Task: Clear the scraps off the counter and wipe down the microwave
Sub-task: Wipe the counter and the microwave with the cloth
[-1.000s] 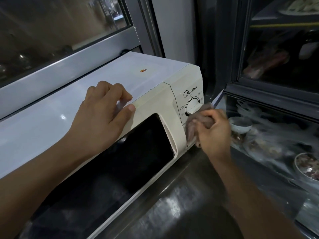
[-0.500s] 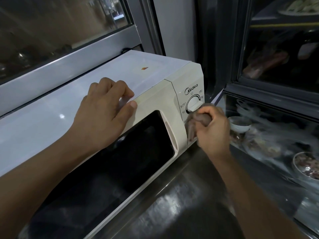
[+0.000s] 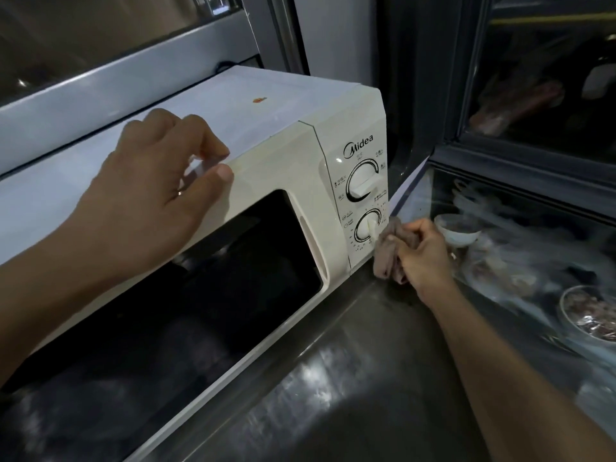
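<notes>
A cream-white microwave (image 3: 273,168) with a dark door window and two dials stands on a steel counter (image 3: 333,378). My left hand (image 3: 150,195) rests on its top front edge, fingers curled over the rim, holding nothing. My right hand (image 3: 421,253) is closed around a crumpled brownish cloth (image 3: 388,253). The cloth touches the lower right corner of the control panel, just beside the lower dial (image 3: 368,225). A small orange speck (image 3: 258,100) lies on the microwave's top.
A glass-fronted display case (image 3: 520,201) stands right of the microwave, with a small white bowl (image 3: 458,230), plastic-wrapped food and a foil-covered dish (image 3: 590,315) inside. A window frame (image 3: 116,75) runs behind the microwave. The counter in front shines wet.
My right hand has slid the cloth down the control panel, from the upper dial to the lower right corner; both dials now show. My left hand has stayed on the microwave's top.
</notes>
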{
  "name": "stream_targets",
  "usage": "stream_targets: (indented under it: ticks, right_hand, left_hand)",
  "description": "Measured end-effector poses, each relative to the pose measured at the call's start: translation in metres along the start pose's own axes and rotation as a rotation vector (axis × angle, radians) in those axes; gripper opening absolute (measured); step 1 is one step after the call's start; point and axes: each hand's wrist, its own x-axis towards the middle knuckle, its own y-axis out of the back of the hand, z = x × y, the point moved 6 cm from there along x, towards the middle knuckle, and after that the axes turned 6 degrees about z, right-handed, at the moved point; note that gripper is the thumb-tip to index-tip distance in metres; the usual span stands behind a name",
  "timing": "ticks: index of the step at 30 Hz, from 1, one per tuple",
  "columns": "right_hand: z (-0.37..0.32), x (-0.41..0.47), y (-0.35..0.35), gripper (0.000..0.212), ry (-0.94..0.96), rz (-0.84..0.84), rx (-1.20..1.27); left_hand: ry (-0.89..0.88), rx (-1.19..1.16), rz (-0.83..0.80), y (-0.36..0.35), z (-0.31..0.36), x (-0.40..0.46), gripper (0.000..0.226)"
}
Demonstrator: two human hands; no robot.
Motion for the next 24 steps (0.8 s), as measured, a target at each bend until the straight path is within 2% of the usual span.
stream_targets:
  ticks: [4, 7, 9, 15, 18, 20, 24]
  right_hand:
    - [-0.037, 0.005, 0.002, 0.037, 0.104, 0.102, 0.007]
    - [-0.071, 0.01, 0.003, 0.033, 0.238, 0.125, 0.037]
    - [-0.064, 0.01, 0.004, 0.03, 0.24, 0.124, 0.046]
    - [0.012, -0.009, -0.004, 0.027, 0.03, 0.092, -0.014]
    - [0.008, -0.032, -0.016, 0.02, 0.092, 0.142, -0.029]
    - [0.003, -0.06, -0.028, 0.013, 0.153, 0.105, -0.067]
    - [-0.003, -0.087, -0.033, 0.023, 0.262, 0.095, -0.079]
  left_hand:
    - [-0.004, -0.01, 0.01, 0.0, -0.001, 0.0, 0.036]
    - [-0.004, -0.014, 0.018, -0.001, -0.002, 0.0, 0.033]
    - [-0.007, -0.01, 0.027, -0.002, -0.004, 0.0, 0.031]
    - [-0.006, -0.011, 0.033, -0.002, -0.005, 0.0, 0.03]
    - [0.004, -0.016, 0.026, -0.002, -0.005, 0.001, 0.03]
    - [0.015, -0.029, 0.024, -0.003, -0.005, 0.001, 0.031]
    - [0.028, -0.037, 0.017, -0.001, -0.005, 0.0, 0.037]
